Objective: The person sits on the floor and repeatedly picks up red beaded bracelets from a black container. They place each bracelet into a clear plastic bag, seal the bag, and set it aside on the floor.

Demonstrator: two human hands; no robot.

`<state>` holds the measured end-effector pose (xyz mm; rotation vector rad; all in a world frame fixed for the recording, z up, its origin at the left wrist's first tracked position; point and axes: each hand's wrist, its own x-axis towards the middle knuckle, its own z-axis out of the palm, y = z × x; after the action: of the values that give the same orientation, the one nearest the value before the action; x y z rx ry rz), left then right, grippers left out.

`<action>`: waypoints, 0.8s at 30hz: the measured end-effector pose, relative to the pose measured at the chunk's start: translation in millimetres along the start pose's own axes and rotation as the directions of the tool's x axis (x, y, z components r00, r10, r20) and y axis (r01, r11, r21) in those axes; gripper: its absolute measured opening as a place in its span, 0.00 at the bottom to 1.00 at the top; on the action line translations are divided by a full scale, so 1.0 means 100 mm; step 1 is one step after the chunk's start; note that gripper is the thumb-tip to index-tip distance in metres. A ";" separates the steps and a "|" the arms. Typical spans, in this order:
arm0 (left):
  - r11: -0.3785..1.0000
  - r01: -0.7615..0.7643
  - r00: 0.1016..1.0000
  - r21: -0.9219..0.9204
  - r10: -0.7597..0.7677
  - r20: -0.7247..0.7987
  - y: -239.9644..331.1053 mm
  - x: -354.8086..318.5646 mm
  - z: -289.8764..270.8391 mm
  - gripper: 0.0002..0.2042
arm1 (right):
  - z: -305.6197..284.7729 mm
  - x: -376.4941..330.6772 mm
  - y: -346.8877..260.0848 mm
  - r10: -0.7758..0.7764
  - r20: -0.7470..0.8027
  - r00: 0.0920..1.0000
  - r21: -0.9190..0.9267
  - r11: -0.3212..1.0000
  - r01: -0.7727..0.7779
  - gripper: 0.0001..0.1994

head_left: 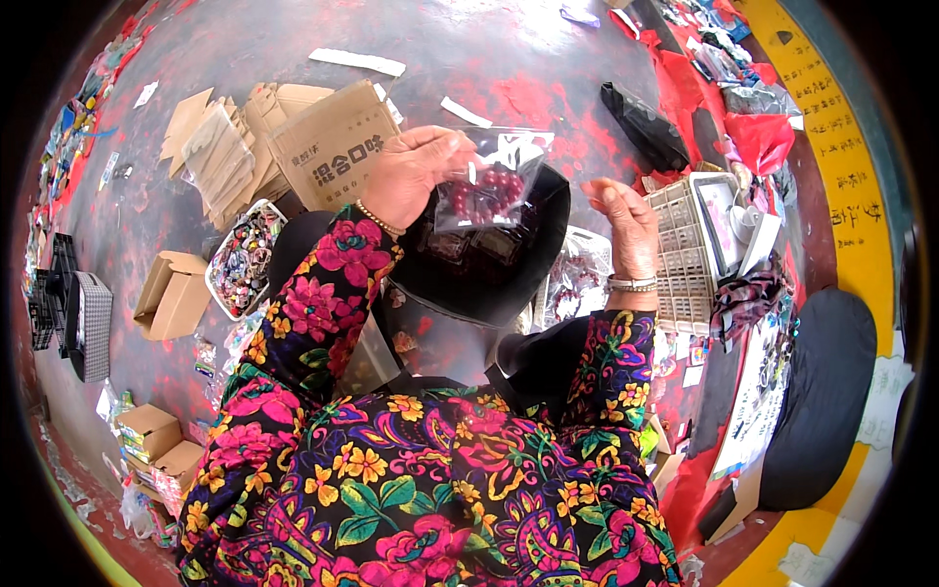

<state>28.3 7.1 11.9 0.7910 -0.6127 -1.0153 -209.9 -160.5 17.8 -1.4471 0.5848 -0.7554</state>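
Observation:
My left hand (pixel 411 178) pinches the upper left edge of a clear plastic bag (pixel 460 217) between thumb and fingers. Dark red round beads (pixel 501 191) show through the film. Below the bag is a black bin (pixel 468 303) in front of me, with shiny bagged things inside, too dark to make out. To the right of the bin my right hand (pixel 629 230) is raised, thumb and fingertips together; whether something small is between them does not show. Under that hand, a white basket (pixel 599 245) holds more clear bags with dark red beads.
At left, a white basket (pixel 217 284) full of mixed small items stands near an open cardboard box (pixel 171 298). Flattened cardboard (pixel 328 147) lies beyond my left arm. A cream plastic crate (pixel 685 254) is right of my right hand. A black cushion-like shape (pixel 822 401) is farther right.

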 end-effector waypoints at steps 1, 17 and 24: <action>0.999 0.031 0.999 -0.023 -0.031 0.015 -0.02 0.00 0.03 0.09 | 0.10 -0.01 -0.01 0.017 -0.010 1.000 0.039 0.999 -0.017 0.13; 0.963 0.146 0.989 -0.227 -0.137 0.057 -0.08 0.01 0.06 0.19 | 0.61 -0.09 0.28 0.261 0.265 0.928 0.159 0.938 -0.309 0.09; 0.857 0.499 0.865 -0.131 -0.502 0.009 -0.23 -0.02 0.07 0.12 | 0.61 -0.04 0.32 0.253 0.129 0.959 0.246 0.928 -0.278 0.11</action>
<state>10.8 0.1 -2.6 0.8678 -0.3125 -1.5052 -162.7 -118.5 -10.8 -1.1243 0.5709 -0.5235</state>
